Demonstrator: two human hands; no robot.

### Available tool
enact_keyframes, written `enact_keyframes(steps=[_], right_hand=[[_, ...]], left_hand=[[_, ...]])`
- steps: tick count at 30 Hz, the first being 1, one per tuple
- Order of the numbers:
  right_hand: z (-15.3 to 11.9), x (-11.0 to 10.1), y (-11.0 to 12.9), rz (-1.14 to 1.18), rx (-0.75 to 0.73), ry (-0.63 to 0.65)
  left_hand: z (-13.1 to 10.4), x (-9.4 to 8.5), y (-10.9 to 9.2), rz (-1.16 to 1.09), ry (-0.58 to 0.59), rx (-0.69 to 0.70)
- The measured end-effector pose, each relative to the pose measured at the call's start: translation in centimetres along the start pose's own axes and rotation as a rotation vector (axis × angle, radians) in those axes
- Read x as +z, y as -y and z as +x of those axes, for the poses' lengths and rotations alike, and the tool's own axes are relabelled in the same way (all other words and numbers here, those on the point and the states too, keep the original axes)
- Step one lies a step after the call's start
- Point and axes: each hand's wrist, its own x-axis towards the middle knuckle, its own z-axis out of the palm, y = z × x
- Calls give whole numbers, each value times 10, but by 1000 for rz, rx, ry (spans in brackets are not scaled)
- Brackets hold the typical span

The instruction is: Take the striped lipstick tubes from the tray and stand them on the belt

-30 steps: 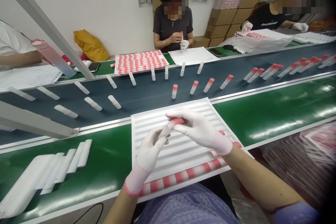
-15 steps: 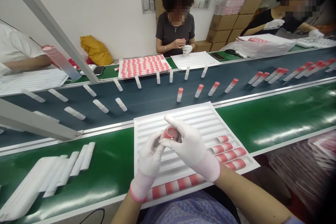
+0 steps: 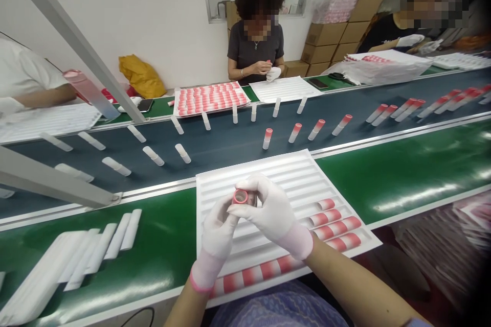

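A small tube with a red rim point(image 3: 240, 196) is held between both gloved hands, its open end facing me. My left hand point(image 3: 219, 227) wraps the tube from the left. My right hand point(image 3: 268, 209) pinches it from the right, thumb below the rim and fingers above. Beneath the hands lies a white ridged tray point(image 3: 303, 173). Red-and-white tubes point(image 3: 335, 229) lie in its grooves at the right, and a row of them point(image 3: 251, 274) runs along its near edge.
Upright white tubes point(image 3: 183, 153) and red-topped tubes point(image 3: 294, 133) stand on the dark conveyor belt point(image 3: 222, 140). White tubes point(image 3: 123, 235) lie at the left on the green table point(image 3: 161, 245). A grey metal post point(image 3: 76, 36) slants at the left. Co-workers sit across the belt.
My right hand's fingers have come down and closed on the tube, which now turns its opening more toward me. Tubes on the belt have shifted slightly right.
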Motion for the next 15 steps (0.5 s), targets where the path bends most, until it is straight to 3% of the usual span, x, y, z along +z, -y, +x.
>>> enact_keyframes(steps=[6,8,11,13,15], right_hand=[[0,-2,-14,-60,-84,194],[13,-1,-26,-42,-79,185],[61,-2,-52,-18,-30,20],[104,-5,-75,-114,-6,-103],[143,-6,-97,-192,14,-140]], left_hand=[[10,-7,-10,92,209,-98],[21,-12,-5,131,213,-111],[57,-28,11,225,-51,-52],[91,-45,22,303,-279,-37],[128,-60,32,434,-417,-60]])
